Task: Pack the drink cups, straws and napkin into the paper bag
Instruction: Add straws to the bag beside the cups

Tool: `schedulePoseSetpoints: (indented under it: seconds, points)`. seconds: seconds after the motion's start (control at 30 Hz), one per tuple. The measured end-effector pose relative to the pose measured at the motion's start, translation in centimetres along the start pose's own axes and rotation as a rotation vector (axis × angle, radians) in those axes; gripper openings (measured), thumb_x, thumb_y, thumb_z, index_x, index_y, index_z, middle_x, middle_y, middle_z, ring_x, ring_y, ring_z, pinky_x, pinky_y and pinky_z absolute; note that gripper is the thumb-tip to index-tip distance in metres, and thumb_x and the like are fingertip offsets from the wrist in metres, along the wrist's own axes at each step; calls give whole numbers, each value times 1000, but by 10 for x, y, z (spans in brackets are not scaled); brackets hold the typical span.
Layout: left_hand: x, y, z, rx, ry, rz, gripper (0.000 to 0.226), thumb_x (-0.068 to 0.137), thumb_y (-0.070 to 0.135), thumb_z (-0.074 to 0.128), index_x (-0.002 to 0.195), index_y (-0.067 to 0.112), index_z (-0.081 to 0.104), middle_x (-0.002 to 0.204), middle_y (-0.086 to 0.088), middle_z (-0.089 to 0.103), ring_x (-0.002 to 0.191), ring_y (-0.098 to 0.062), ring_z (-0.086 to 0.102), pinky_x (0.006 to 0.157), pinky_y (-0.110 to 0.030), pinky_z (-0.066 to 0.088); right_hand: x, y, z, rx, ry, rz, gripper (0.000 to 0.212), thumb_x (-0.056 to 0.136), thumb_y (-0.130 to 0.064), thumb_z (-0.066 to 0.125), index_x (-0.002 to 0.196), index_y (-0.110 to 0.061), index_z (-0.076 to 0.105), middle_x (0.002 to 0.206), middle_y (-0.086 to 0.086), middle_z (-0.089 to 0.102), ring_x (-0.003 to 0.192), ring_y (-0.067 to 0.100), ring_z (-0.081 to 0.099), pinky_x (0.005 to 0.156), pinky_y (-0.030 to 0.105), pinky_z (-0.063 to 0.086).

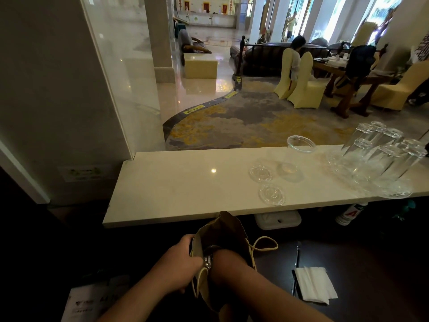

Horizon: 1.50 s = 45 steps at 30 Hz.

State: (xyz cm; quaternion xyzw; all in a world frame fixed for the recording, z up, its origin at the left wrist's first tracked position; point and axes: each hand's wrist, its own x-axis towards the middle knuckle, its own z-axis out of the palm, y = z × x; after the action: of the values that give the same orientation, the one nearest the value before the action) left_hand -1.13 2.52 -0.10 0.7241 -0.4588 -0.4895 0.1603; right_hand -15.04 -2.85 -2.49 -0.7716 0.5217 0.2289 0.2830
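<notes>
The brown paper bag [222, 231] stands open on the dark lower counter, its cord handle [264, 244] hanging to the right. My left hand [178, 263] grips the bag's near rim. My right hand is hidden inside the bag; only its wrist and forearm [232, 266] show, so what it holds cannot be seen. A clear plastic drink cup [296, 156] stands upright on the white ledge, with two clear lids [261, 173] [272, 194] lying beside it. A white napkin [315, 285] lies on the dark counter at the right, with dark straws [297, 254] along its left edge.
Several tall glasses [380, 159] stand upside down at the white ledge's [174, 189] right end. A glass partition [120, 66] rises at the left. A printed paper [88, 303] lies at lower left. A white box [277, 220] and a bottle [348, 214] sit under the ledge.
</notes>
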Motion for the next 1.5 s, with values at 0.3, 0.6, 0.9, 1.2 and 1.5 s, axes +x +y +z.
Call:
schedulePoseSetpoints:
  seconds: [0.3,0.6,0.9,1.2,1.5]
  points:
    - [2,1,0,4,0,10,56,91,28,66,142,39,47,106,-3,74,80,-27,79,52,-31,60,-17,-5,-45,36,296,-123,15,95,-27,58,105,-19,66,98,2,68,87,21,63,78,36,54]
    - [-2,8,-1,2,-6,-10,63,86,31,68,145,39,46,106,-1,73,79,-25,79,55,-32,62,-34,46,-101,80,853,-296,19,94,-40,50,91,-24,61,86,-7,58,83,11,52,71,29,49]
    - [-5,6,1,7,65,1,58,84,27,67,138,40,51,99,2,76,78,-21,78,62,-35,64,-12,143,-79,132,795,40,23,90,-39,53,75,-22,53,69,-7,54,61,9,51,51,29,37]
    - [-5,6,6,43,96,-5,56,88,23,65,141,37,51,104,6,72,93,-13,70,83,-33,58,26,218,14,158,456,258,20,89,-32,56,95,-18,67,105,8,72,100,27,67,69,27,40]
    - [-5,8,10,32,97,6,55,90,22,66,139,42,50,101,2,76,91,-14,73,86,-40,62,37,247,70,151,161,385,53,96,-44,49,146,-26,44,148,12,48,138,34,38,109,42,41]
